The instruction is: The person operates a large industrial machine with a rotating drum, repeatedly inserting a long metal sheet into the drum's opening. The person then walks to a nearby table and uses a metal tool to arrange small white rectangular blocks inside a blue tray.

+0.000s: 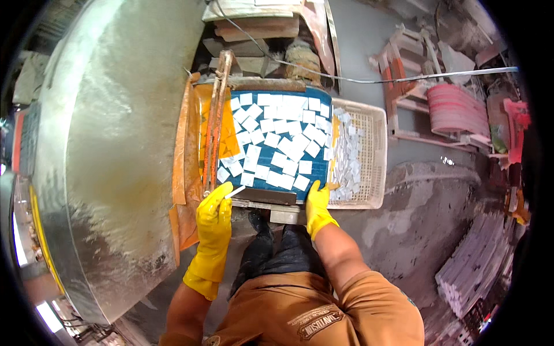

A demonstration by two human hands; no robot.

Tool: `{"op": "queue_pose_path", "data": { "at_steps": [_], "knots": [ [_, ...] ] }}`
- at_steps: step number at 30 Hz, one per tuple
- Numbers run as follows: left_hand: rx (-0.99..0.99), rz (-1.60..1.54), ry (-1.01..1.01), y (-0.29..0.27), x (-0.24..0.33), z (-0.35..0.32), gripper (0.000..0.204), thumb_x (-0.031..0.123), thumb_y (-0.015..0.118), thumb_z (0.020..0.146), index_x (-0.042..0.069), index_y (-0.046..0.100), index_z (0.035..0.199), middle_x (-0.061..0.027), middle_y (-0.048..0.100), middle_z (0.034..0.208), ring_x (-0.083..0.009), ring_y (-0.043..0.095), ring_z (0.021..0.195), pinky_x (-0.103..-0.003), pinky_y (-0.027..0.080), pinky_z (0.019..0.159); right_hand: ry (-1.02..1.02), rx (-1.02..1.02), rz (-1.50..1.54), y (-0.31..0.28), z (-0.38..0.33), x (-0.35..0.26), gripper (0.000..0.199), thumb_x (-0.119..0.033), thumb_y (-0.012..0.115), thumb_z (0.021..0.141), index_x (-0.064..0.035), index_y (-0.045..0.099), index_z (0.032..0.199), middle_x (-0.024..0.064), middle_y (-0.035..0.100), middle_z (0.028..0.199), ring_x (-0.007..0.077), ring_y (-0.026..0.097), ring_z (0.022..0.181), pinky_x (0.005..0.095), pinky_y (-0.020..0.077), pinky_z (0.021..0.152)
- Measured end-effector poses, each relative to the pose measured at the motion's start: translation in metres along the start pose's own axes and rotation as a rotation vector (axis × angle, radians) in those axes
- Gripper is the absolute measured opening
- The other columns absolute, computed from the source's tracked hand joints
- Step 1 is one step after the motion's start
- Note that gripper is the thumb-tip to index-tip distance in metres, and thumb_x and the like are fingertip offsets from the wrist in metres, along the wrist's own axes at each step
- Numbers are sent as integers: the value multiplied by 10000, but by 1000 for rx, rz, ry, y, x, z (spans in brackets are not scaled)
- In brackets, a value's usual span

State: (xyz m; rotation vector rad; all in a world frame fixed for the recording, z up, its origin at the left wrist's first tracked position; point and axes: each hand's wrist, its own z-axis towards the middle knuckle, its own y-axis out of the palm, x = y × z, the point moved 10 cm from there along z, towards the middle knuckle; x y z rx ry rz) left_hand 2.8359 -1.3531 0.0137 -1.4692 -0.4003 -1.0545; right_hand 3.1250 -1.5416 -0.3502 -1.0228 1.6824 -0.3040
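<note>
Many small white square tiles [280, 127] lie scattered flat on a blue conveyor belt [271, 154] in front of me. My left hand [214, 214], in a yellow rubber glove, pinches a thin white tile [235, 191] just off the belt's near left corner. The tile is seen nearly edge-on. My right hand [318, 209], gloved alike, rests at the belt's near right corner with its fingers stretched forward. No held thing shows in it. Beside it stands a cream plastic crate [378, 155] with a heap of small pale tiles [347, 158] inside.
An orange-brown bar [218, 121] and a yellow-orange flap [229, 138] cross the belt's left end. Left of it is a large grey metal housing [115, 132]. A cable [358, 81] spans the far side. A pallet frame [398, 86] and stacked slats [476, 262] stand to the right.
</note>
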Motion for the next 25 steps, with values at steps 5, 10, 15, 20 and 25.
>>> {"op": "queue_pose_path", "data": {
  "at_steps": [5, 10, 15, 20, 25],
  "knots": [
    [114, -184, -33, -21, 14, -52, 247, 34, 607, 1008, -50, 700, 1221, -161, 734, 1174, -209, 708, 990, -312, 556, 892, -63, -668, 328, -48, -62, -89, 645, -350, 714, 985, 22, 495, 1464, 178, 611, 1378, 258, 603, 1193, 378, 489, 1002],
    [-33, -352, -116, 13, 54, -60, 246, 95, 695, 950, -40, 713, 1156, -192, 753, 1101, -321, 731, 1032, -379, 561, 907, 205, -1516, 822, -83, -222, -215, 641, -476, 599, 1036, -78, 449, 1516, 127, 596, 1417, 268, 616, 1243, 442, 484, 1090],
    [211, -56, 342, -12, 88, -76, 225, 116, 768, 873, -2, 727, 1059, -187, 741, 1076, -399, 702, 1021, -444, 574, 898, -61, -1466, 581, -86, -247, -277, 552, -336, 603, 1062, -60, 451, 1515, 68, 646, 1288, 185, 653, 1086, 359, 556, 943],
    [110, -37, 232, -56, 93, -95, 555, 325, 806, 873, 17, 647, 1306, -198, 647, 1351, -386, 620, 1241, -452, 512, 1040, -242, -1729, 129, -91, -287, -306, 768, -320, 717, 993, -28, 322, 1583, 123, 615, 1359, 241, 640, 1186, 380, 519, 994],
    [15, -136, 97, -73, 62, -130, 665, 386, 805, 879, 80, 588, 1428, -202, 560, 1477, -371, 597, 1292, -445, 494, 1080, -296, -1876, -24, -65, -342, -304, 973, -397, 786, 927, -29, 216, 1625, 169, 516, 1487, 302, 556, 1341, 413, 445, 1114]
  ]
}}
